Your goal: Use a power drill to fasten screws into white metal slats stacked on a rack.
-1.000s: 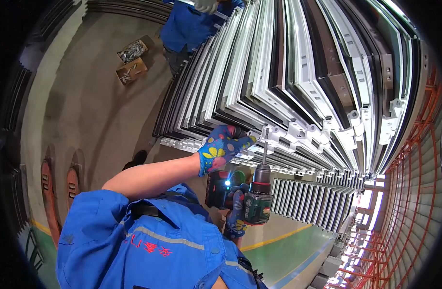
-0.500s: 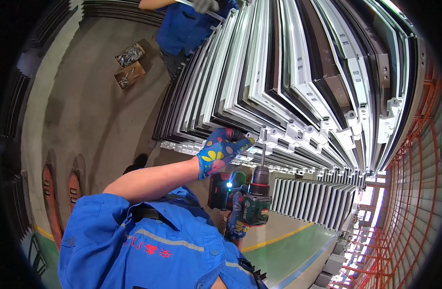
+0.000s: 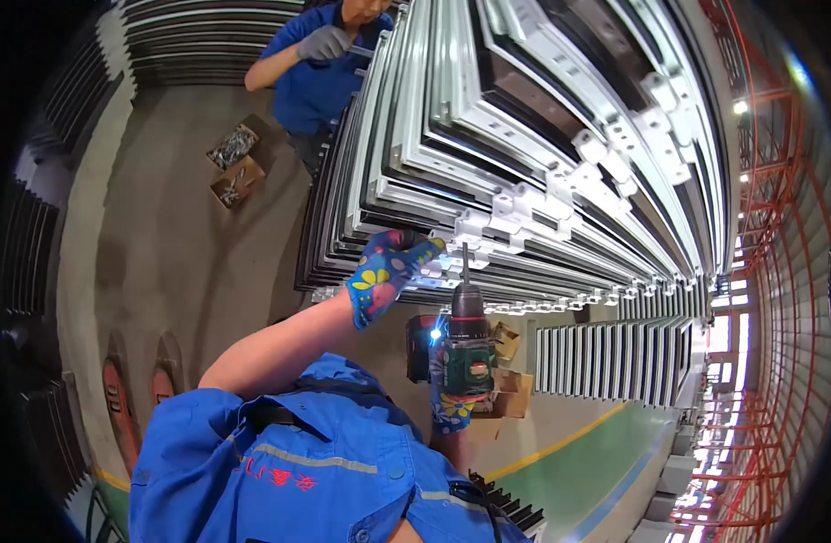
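- Right hand [image 3: 453,412], patterned glove: fingers wrapped round the grip of a green-and-black power drill [image 3: 470,355]; part of the grip is hidden.
- Left hand [image 3: 379,276], matching glove: fingers partly curled, fingertips at the panel edge; cannot tell whether they pinch something small.
- Drill is in front of the torso, bit [image 3: 465,262] pointing away from the body, tip just below a white bracket [image 3: 474,224] on the stacked panels [image 3: 433,166]. Contact at the tip: cannot tell.
- Main risk, my read: bit skids off the bracket and catches the left fingers, as they sit just beside it.
- Loose glove fabric could wind onto a spinning bit if that hand drifts closer.
- One-handed hold: if the bit binds, the drill could twist in the right hand and strain the wrist.
- Off-angle push could scratch the white finish or spoil a hole; cause would be a tilted drill.
- Panels packed close; a hard shove may shift one, likely jolting the co-worker's gloved hand [image 3: 325,42] at the far end.
- Bright light [image 3: 435,334] by the battery pack [image 3: 419,364] may glare and hide the tip.
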Demonstrator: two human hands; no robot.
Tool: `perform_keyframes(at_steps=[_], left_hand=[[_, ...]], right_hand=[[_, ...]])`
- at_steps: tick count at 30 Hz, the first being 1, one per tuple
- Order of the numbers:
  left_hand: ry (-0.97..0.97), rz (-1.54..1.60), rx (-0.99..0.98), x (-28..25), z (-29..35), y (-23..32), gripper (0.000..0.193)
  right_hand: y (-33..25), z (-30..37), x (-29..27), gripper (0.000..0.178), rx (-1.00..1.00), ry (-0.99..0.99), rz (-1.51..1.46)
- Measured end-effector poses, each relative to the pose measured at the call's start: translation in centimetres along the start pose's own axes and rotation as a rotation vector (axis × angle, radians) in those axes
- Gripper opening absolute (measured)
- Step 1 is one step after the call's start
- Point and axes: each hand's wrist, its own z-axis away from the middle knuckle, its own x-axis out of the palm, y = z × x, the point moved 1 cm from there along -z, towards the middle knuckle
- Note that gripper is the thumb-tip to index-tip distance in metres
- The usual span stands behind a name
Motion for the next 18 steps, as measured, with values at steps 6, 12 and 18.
perform_keyframes(at_steps=[6,12,18], left_hand=[[0.142,0.084,-0.064,-1.7,4.2,-0.9,0.026],[0.192,0.209,-0.406,-4.8,8.6,-7.6,0.022],[-0.172,-0.148,-0.406,-6.0,11.6,-11.4,0.032]], right_hand=[[-4.7,-3.2,-6.7,0.020,-0.238,0.140,-0.153],[-3.5,-1.8,-4.1,0.025,-0.027,0.042,-0.706],[-2.7,-2.5,-3.3,0.036,0.272,-0.035,-1.237]])
